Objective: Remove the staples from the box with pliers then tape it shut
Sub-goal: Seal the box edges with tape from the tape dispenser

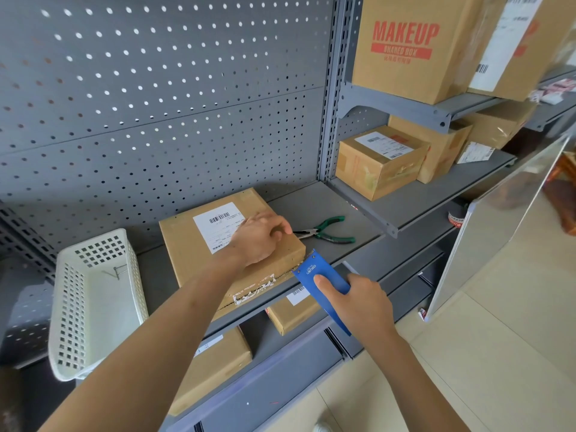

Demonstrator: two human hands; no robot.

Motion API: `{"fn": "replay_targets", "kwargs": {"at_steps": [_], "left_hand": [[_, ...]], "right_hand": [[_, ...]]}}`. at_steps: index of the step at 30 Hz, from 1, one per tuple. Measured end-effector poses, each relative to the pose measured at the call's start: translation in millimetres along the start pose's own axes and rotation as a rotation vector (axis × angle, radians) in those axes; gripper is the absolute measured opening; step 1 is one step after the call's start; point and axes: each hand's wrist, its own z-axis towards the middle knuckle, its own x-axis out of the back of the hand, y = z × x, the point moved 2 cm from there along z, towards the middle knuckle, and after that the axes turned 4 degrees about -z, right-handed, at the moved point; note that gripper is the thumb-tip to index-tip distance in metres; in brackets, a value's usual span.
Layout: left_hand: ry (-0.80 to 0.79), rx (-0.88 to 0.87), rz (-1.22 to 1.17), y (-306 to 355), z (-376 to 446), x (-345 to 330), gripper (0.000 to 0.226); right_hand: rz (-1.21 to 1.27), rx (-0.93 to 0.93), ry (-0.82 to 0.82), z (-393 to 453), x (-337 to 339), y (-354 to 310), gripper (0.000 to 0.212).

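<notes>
The right hand is seen nearest the camera, its fingers clamped on a blue tape dispenser, with the thumb laid flat on the blue plate. The dispenser's toothed end is set against the near right corner of the box. The box, flat and brown, lies on a grey shelf and is pressed down by the left hand, whose fingers are loosely bent over the top near the right edge, partly over a white label. Torn white tape remains are seen along the box's front edge. Green-handled pliers lie on the shelf just right of the box, apart from both hands, jaws pointed toward it. A white basket stands left of the box, with what seem to be a few staples lying inside. More boxes are stacked on the lower shelves and on the shelves at the right, one printed MAKEUP. A perforated grey panel forms the back.
</notes>
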Motion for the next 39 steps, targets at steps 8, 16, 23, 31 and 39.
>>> {"fn": "replay_targets", "kwargs": {"at_steps": [8,16,23,31,39], "left_hand": [[0.081,-0.059,-0.177,7,-23,19,0.015],[-0.056,-0.042,-0.568,17,-73,42,0.029],[-0.089,-0.007,-0.782,5,-106,56,0.039],[0.068,-0.012,-0.723,-2,-129,79,0.026],[0.152,-0.033,-0.676,-6,-151,87,0.009]], "right_hand": [[0.131,0.178,0.108,-9,1,-6,0.058],[0.288,0.457,0.073,-18,-17,-19,0.047],[0.344,0.653,0.102,-35,-28,-40,0.04],[0.368,0.705,0.13,-49,-45,-57,0.054],[0.422,0.715,0.148,-70,-53,-70,0.041]]}}
